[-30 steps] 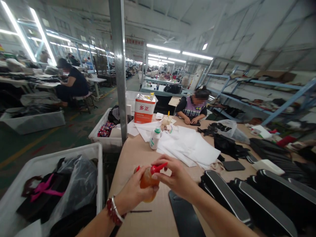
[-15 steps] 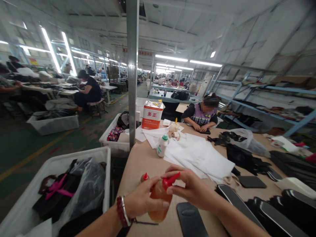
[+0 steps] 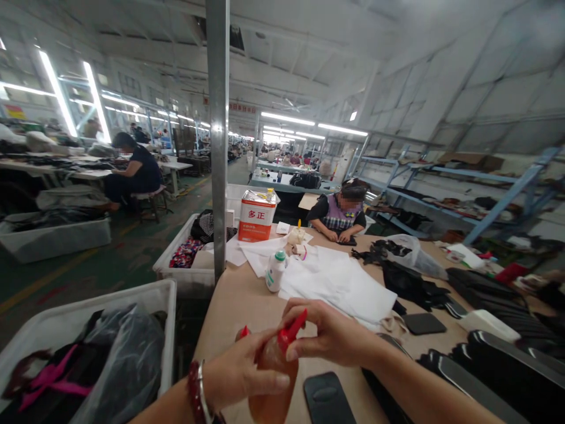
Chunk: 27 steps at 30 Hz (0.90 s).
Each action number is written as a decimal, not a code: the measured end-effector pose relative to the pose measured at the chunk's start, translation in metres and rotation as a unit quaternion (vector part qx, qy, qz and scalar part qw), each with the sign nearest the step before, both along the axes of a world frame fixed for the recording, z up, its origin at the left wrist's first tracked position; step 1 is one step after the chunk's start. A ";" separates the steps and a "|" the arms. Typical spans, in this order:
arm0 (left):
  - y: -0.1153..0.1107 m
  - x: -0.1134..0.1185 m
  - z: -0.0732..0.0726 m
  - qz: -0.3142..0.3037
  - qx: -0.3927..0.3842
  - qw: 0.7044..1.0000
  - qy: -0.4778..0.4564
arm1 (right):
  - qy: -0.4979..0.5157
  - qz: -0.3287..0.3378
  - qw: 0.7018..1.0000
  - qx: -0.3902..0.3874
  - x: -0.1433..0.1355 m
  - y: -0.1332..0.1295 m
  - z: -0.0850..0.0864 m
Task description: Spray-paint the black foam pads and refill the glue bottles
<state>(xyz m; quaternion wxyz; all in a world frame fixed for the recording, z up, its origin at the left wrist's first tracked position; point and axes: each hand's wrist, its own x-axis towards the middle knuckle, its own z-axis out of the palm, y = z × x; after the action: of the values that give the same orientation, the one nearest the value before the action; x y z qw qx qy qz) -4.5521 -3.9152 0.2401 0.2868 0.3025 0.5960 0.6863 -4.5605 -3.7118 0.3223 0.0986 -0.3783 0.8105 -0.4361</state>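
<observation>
A clear squeeze bottle (image 3: 274,393) of amber liquid stands in front of me, tilted a little. My left hand (image 3: 247,372) is wrapped round its body. With thumb and fingers, my right hand (image 3: 318,331) grips the red nozzle cap (image 3: 292,331) on top. Behind my left hand shows the red tip (image 3: 243,333) of a second bottle, mostly hidden. A black oblong padded piece (image 3: 329,398) lies on the table just right of the bottle.
Farther back are a white bottle with a green cap (image 3: 275,271), white sheets (image 3: 338,285) and a red-and-white can (image 3: 256,215). Glossy black pieces (image 3: 498,365) lie right. A bin (image 3: 170,330) and a metal post (image 3: 218,147) stand left. A co-worker (image 3: 338,215) sits across.
My view has turned a little to the right, so the surroundings sit farther left. The bottle appears lower in view. Both hands keep their hold on bottle and cap.
</observation>
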 end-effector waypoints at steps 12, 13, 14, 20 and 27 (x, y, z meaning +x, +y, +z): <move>0.014 -0.019 0.005 0.181 -0.122 0.973 0.080 | 0.102 -0.132 0.986 -0.013 -0.019 0.000 -0.030; 0.014 -0.020 0.006 0.163 -0.116 0.977 0.074 | 0.094 -0.103 0.990 -0.006 -0.020 0.002 -0.023; 0.013 -0.021 0.007 0.139 -0.105 0.982 0.069 | 0.081 -0.072 0.994 0.003 -0.020 0.005 -0.015; 0.010 -0.022 0.018 -0.035 0.002 0.999 0.015 | -0.041 0.093 0.993 0.065 -0.023 0.013 0.031; 0.011 -0.017 0.027 -0.091 0.027 0.992 -0.077 | -0.114 0.146 0.980 0.070 -0.027 0.008 0.047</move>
<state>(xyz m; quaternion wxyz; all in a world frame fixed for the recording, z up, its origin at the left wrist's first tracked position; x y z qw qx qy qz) -4.5693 -3.9046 0.2676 0.3850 0.3098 0.5233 0.6943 -4.5870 -3.7036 0.3698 0.2785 -0.4325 0.7586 -0.3998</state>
